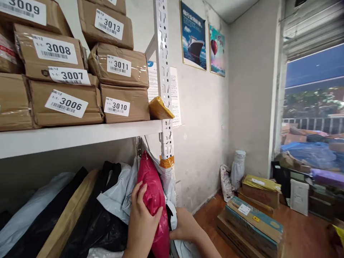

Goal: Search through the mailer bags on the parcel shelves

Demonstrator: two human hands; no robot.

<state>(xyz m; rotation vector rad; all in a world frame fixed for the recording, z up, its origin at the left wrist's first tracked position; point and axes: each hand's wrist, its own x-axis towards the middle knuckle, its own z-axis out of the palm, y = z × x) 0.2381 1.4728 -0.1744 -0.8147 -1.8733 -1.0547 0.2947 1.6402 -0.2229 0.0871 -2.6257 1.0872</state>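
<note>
My left hand (141, 222) grips a red plastic mailer bag (153, 195) that stands upright among soft parcels on the lower shelf, thumb on its right face and fingers on the left. My right hand (185, 225) sits just right of the red bag, low at its base; its fingers are hidden behind the bag and a white and black parcel (172, 211). Black (99, 222), grey (118, 193), white and tan (67, 218) mailers lean in a row to the left of the red bag.
Numbered cardboard boxes (118, 66) fill the white shelf (80, 134) above, with a yellow packet (159, 108) at its end by the perforated upright (163, 71). On the wooden floor (303, 233) to the right lie stacked boxes (252, 220) and bags. Posters (193, 34) hang on the wall.
</note>
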